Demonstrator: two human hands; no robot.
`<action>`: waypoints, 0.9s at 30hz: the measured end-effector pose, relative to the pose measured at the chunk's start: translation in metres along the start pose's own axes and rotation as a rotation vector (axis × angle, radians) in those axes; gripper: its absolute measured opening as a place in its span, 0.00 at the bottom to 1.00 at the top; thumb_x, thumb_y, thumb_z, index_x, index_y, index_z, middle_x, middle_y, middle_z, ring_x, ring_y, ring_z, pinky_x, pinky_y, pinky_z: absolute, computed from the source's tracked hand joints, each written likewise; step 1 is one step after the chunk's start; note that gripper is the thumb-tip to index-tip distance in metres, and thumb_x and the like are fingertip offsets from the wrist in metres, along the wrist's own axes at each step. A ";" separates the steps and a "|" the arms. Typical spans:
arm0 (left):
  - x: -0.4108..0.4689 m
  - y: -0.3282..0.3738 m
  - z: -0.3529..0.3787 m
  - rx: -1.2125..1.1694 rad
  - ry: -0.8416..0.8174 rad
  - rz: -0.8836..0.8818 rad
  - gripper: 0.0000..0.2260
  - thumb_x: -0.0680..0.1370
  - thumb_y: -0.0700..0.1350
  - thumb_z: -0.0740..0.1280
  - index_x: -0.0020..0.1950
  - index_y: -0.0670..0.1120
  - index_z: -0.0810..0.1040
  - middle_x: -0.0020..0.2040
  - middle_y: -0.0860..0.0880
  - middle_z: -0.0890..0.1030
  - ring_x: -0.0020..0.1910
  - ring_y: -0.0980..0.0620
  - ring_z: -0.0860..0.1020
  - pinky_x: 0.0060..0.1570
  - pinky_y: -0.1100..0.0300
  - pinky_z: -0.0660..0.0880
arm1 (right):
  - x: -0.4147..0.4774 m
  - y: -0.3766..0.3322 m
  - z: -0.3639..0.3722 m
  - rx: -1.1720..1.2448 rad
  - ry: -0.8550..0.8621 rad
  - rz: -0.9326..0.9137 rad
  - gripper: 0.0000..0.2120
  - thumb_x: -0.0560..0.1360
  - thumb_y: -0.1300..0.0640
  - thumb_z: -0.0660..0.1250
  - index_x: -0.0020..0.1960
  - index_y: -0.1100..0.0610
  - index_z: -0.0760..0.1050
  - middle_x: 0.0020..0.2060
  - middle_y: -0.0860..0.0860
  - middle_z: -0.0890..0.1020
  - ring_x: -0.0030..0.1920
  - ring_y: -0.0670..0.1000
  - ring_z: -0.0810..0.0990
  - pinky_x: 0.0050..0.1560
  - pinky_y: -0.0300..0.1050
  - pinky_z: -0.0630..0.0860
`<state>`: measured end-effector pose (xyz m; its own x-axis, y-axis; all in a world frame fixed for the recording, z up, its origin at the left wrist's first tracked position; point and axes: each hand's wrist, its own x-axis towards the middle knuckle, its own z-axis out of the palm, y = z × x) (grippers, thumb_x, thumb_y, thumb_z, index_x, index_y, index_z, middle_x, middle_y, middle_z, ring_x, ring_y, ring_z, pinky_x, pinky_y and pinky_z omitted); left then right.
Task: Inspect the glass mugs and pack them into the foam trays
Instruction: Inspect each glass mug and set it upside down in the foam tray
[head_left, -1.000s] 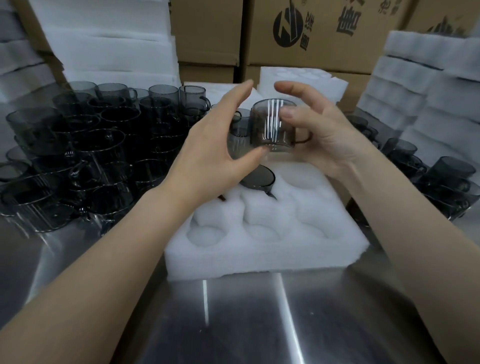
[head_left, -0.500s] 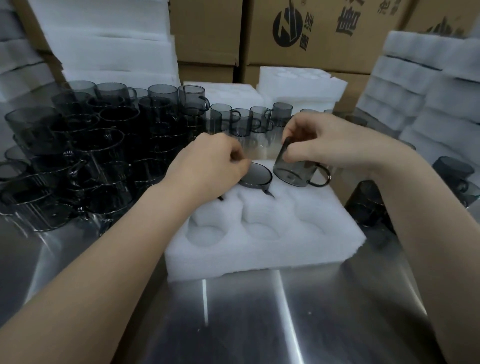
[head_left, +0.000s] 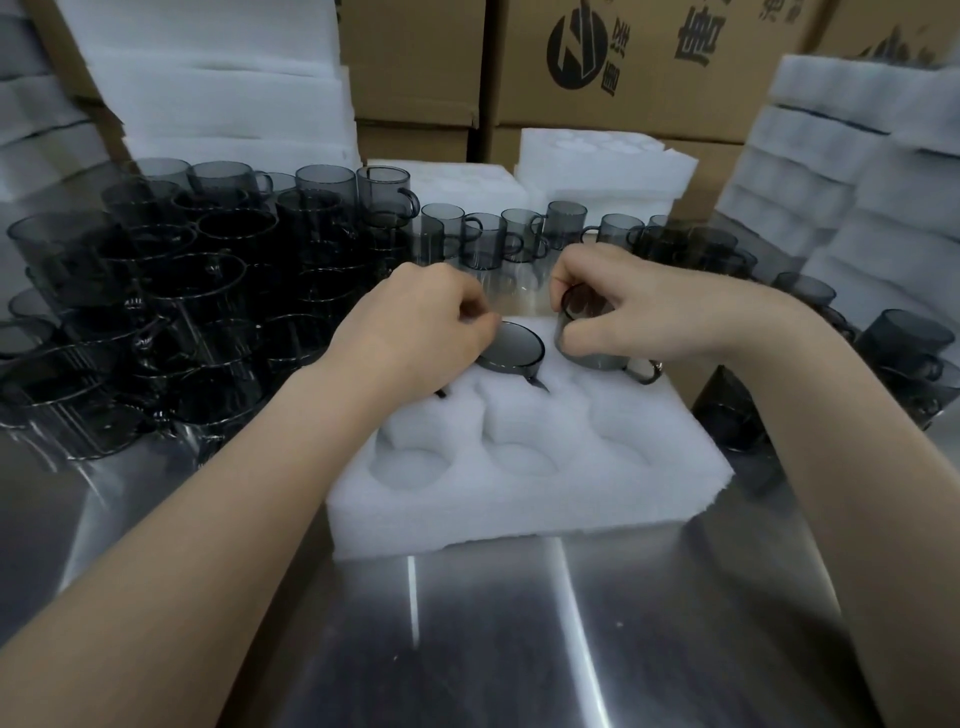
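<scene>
A: Which step is in hand?

B: Packing. The right hand (head_left: 639, 317) is gripping a smoky grey glass mug (head_left: 605, 359), fingers (head_left: 574, 273) clamped round its rim and wall. The mug is tilting over the far-right pocket of the white foam tray (head_left: 545, 499), handle pointing right. The base is not looking seated yet.

A: And the left hand?

B: The left hand (head_left: 415, 332) is resting over the far-left pocket, fingers curled together beside the rim of a second grey mug (head_left: 511, 348) sitting in the far-middle pocket. A handle tip (head_left: 441, 393) is showing under the palm. Cannot tell what those fingers are clamping.

A: Progress?

B: Early, I am judging. 3 near pockets are lying unfilled. The tray is sitting on the steel counter (head_left: 519, 623), with loose grey mugs (head_left: 182, 291) crowding at left.

A: Next move?

B: Probably righting the mug, lining its handle with the pocket's notch, then pressing straight down. Glass on glass is the risk, since the middle mug is sitting just beside.
</scene>
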<state>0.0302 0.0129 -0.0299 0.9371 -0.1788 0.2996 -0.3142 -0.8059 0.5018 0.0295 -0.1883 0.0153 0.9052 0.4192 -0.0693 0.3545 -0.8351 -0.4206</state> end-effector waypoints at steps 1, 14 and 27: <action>0.000 0.000 0.000 0.000 0.001 0.001 0.08 0.78 0.52 0.64 0.44 0.54 0.82 0.39 0.53 0.82 0.30 0.54 0.78 0.38 0.53 0.80 | 0.000 0.001 -0.001 -0.016 -0.027 0.004 0.11 0.70 0.52 0.66 0.50 0.47 0.68 0.53 0.48 0.70 0.49 0.47 0.70 0.52 0.49 0.72; 0.002 -0.001 0.002 0.012 0.004 0.007 0.08 0.77 0.52 0.64 0.44 0.54 0.82 0.39 0.53 0.82 0.24 0.56 0.76 0.33 0.55 0.80 | 0.012 -0.002 0.012 -0.164 -0.193 0.189 0.24 0.76 0.38 0.50 0.71 0.39 0.60 0.71 0.48 0.64 0.73 0.55 0.60 0.72 0.56 0.58; 0.001 0.000 0.002 0.000 -0.016 0.013 0.07 0.77 0.52 0.64 0.42 0.55 0.80 0.38 0.54 0.80 0.38 0.51 0.79 0.39 0.56 0.76 | -0.001 0.002 0.036 -0.306 -0.059 0.132 0.35 0.72 0.30 0.35 0.77 0.39 0.49 0.77 0.44 0.52 0.77 0.50 0.47 0.72 0.59 0.50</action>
<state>0.0315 0.0112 -0.0310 0.9352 -0.1983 0.2935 -0.3266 -0.8034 0.4979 0.0212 -0.1770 -0.0180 0.9362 0.3123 -0.1612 0.2967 -0.9482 -0.1139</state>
